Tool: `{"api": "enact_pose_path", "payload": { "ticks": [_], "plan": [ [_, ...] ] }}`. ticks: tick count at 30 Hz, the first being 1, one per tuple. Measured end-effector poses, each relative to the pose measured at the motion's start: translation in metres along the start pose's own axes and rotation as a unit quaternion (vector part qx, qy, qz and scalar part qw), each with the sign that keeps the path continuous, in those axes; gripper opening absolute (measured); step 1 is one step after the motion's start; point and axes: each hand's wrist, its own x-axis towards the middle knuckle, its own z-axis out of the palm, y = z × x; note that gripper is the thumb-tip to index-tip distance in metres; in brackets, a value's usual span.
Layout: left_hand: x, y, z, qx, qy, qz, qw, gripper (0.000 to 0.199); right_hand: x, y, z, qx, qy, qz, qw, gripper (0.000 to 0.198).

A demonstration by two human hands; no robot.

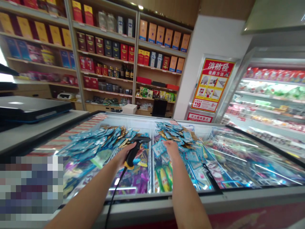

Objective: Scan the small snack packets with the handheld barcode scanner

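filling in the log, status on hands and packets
Left hand gripping scanner. Right hand touching blue packet. More packets piled either side of white divider. Cord crossing freezer's front edge.

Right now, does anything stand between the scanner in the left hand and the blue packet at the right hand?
Yes, the white divider runs between the scanner and the blue packet. The scanner's nose meets the divider's line in this view, so height clearance cannot be judged. Nothing else visible stands between them.
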Motion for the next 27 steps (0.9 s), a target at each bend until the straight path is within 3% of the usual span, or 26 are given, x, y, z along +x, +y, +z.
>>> {"api": "enact_pose_path", "payload": {
  "ticks": [3,6,13,27],
  "plan": [
    [-0.001,-0.001,0.001,0.021,-0.016,0.001,1.0,0.027,0.002,0.002,0.014,0.053,0.064,0.032,0.996,0.036],
    [-0.003,0.0,0.002,0.03,-0.015,0.005,0.999,0.028,0.002,0.002,0.025,0.056,0.086,0.032,0.994,0.041],
    [-0.005,0.0,0.003,0.034,-0.007,0.01,0.999,0.024,0.002,0.003,0.03,-0.011,0.066,0.033,0.997,0.046],
    [-0.003,-0.002,-0.001,0.039,-0.023,0.019,0.999,0.025,0.003,0.003,0.03,-0.036,0.049,0.048,0.997,0.05]
  ]
}}
